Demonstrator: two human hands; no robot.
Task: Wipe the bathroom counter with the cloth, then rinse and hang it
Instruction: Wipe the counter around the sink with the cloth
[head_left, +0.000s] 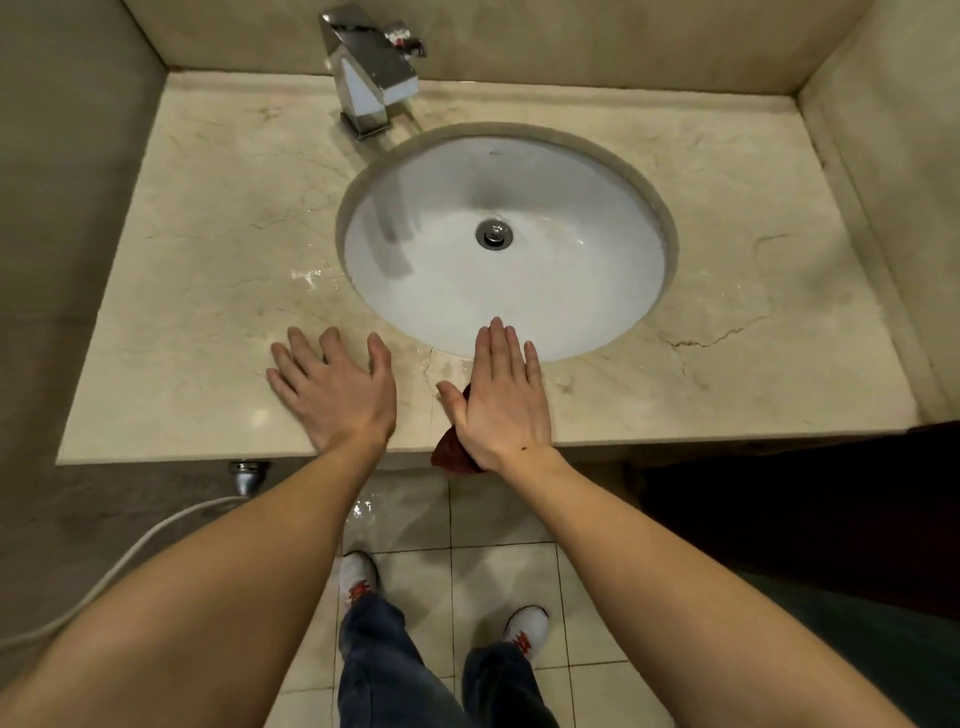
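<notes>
My two hands on the marble counter (208, 234), btm-ctr of frame, seen from above. My left hand (332, 387) lies palm down w/ fingers straight & spread wide, holding nothing, just left of the basin's near edge. My right hand (501, 395) is also flat, fingers straight & pressed together, bearing down on the cloth (454, 452); nothing is curled round it. My right fingertips (497, 327) reach over the near rim of the basin (597, 208).

The cloth, dark red & bunched, sits under my right palm at the counter's front edge. A bit shows beside my thumb, and a fold sticks out below my wrist, past the edge.

The white oval basin fills the ctr of frame, set under the stone, w/ a chrome drain (494, 234) in the middle. A square chrome faucet (371, 73) stands at top ctr-left, behind the basin. A wet sheen (306, 275) shows on the stone left of the basin; a dark crack (711, 338) runs through the counter at ctr-right.

Below the counter at lower left, a chrome valve (248, 475) & a white hose (119, 566) curving off toward the left edge. At btm ctr, pale floor tiles (498, 582), my jeans (379, 670) & white shoes (358, 577) w/ red trim.
</notes>
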